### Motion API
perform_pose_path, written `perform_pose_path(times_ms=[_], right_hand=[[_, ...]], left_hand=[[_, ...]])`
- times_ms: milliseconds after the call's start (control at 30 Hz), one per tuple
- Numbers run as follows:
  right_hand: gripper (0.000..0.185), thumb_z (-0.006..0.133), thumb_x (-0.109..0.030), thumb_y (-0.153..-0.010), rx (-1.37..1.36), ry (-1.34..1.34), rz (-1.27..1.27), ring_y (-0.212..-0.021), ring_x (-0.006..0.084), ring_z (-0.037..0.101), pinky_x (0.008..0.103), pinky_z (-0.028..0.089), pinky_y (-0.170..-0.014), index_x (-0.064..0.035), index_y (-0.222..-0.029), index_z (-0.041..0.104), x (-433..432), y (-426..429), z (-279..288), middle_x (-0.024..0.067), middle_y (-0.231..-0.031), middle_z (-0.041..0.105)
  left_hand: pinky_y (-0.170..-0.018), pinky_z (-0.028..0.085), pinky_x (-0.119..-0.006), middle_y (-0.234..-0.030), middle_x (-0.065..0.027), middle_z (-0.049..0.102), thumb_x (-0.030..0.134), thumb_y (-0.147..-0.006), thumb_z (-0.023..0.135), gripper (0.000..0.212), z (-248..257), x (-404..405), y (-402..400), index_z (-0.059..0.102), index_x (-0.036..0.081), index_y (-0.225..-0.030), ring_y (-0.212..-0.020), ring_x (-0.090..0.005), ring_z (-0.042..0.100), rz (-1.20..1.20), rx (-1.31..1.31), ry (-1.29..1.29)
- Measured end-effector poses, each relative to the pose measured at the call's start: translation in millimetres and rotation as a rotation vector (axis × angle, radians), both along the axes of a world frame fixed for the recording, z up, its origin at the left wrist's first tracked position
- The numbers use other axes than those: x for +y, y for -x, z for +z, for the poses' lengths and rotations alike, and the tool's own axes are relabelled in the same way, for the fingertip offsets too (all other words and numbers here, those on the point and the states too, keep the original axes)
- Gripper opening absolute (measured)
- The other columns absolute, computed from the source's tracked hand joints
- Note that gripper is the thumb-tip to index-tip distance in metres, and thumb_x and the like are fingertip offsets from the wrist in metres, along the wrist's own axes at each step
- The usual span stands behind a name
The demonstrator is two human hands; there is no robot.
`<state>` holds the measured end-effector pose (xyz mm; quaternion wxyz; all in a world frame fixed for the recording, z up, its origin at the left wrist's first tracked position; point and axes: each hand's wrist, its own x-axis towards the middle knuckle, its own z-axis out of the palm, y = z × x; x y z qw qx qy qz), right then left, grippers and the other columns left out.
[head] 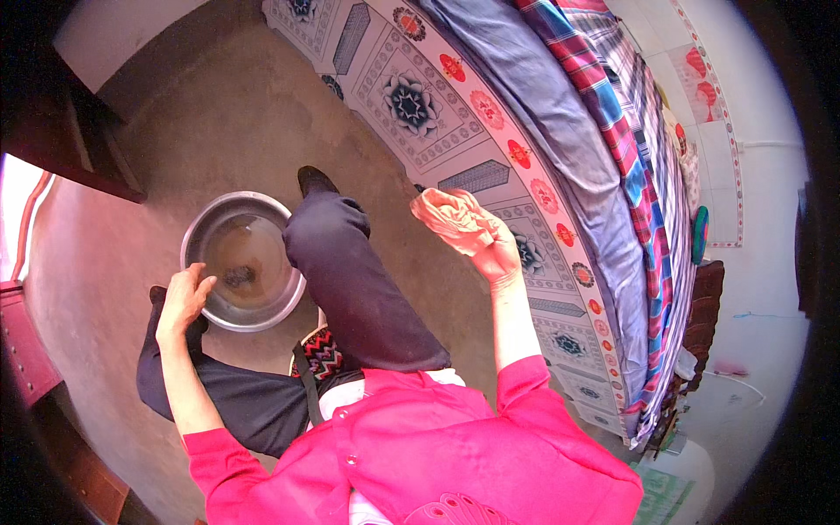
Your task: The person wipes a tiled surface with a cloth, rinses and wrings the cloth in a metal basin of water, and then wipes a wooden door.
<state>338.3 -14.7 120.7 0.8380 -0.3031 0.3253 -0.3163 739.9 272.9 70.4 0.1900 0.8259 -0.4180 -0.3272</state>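
Note:
My right hand is raised at the right, closed on a crumpled peach-coloured cloth, near the side of the tiled platform. At the left, my left hand is empty, its fingers apart by the rim of a round metal basin. The basin stands on the floor between my legs and holds murky, brownish water. A small dark clump lies in the water; I cannot tell what it is.
A tiled platform with floral patterns curves along the right, with a grey-blue cloth and plaid bedding on it. Dark wooden furniture stands at the upper left. A pink-red panel with studs is at the left edge.

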Motion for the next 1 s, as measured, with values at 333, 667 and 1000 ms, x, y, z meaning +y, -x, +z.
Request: perform_pose_path(times_ms=[333, 667, 1000], right_hand=[[0.025, 0.054, -0.006, -0.086, 0.028, 0.125, -0.305, -0.102, 0.024, 0.058, 0.035, 0.046, -0.092, 0.0031, -0.109, 0.057, -61, 106, -64, 0.0163, -0.109, 0.061], [0.042, 0.037, -0.004, -0.091, -0.774, -0.119, -0.804, -0.131, 0.038, 0.028, 0.0503, 0.022, -0.111, 0.0104, -0.131, 0.034, -83, 91, -56, 0.0249, -0.14, 0.032], [0.044, 0.04, 0.001, -0.086, -0.747, 0.053, -0.687, -0.129, 0.036, 0.033, 0.0521, 0.025, -0.11, 0.0089, -0.129, 0.038, -92, 47, -51, 0.0217, -0.138, 0.036]], left_hand=[[-0.072, 0.046, -0.041, -0.088, -0.0257, 0.062, 0.021, -0.083, 0.061, 0.038, -13, 2, -1, 0.055, -0.005, -0.109, -0.086, -0.0371, 0.06, 0.0, -0.007, 0.01], [-0.086, 0.044, -0.044, -0.102, -0.0255, 0.06, 0.023, -0.083, 0.061, 0.04, 0, -22, 4, 0.055, -0.004, -0.112, -0.101, -0.038, 0.056, -0.016, -0.05, -0.151], [-0.076, 0.045, -0.047, -0.089, -0.023, 0.061, 0.02, -0.082, 0.062, 0.028, 5, -39, 5, 0.054, -0.003, -0.095, -0.09, -0.0392, 0.058, -0.108, -0.157, -0.017]])
